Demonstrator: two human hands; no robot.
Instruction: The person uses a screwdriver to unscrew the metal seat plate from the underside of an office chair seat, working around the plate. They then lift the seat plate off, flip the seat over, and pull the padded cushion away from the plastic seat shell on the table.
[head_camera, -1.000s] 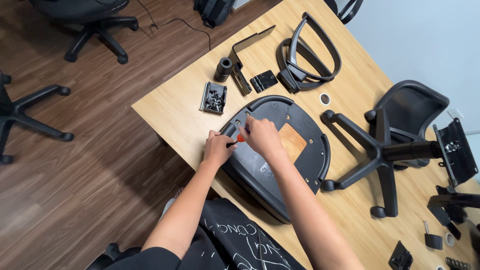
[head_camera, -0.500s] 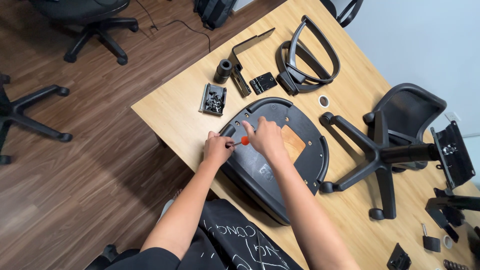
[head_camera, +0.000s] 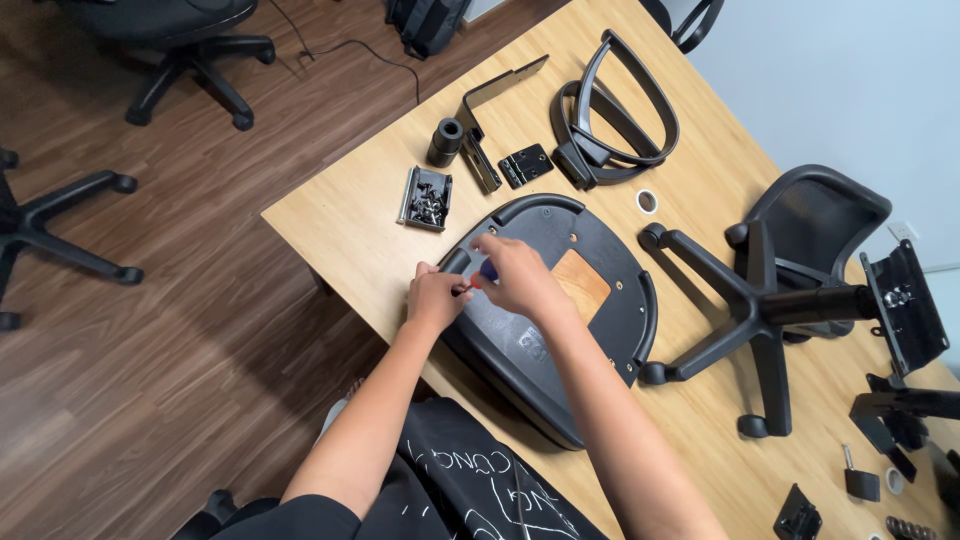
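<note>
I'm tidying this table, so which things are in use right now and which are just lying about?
In use: seat base, screwdriver, left hand, right hand.
Lying about: tray of screws, armrests, wheeled chair base, metal bracket, small black cylinder.

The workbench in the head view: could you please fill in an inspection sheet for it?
Surface: light wooden table, parts spread across it.
Job's things: black seat pan lying underside up, overhanging the near edge; small red-and-blue tool at its left rim.
Clutter: tray of screws, black cylinder, hinge plate, armrest loops, white ring, star base, mesh backrest.
Grips: left hand steadies the rim; right hand holds the tool.
Cables: one black cable on the floor.
Surroundings: wood floor, office chair, white wall.
</note>
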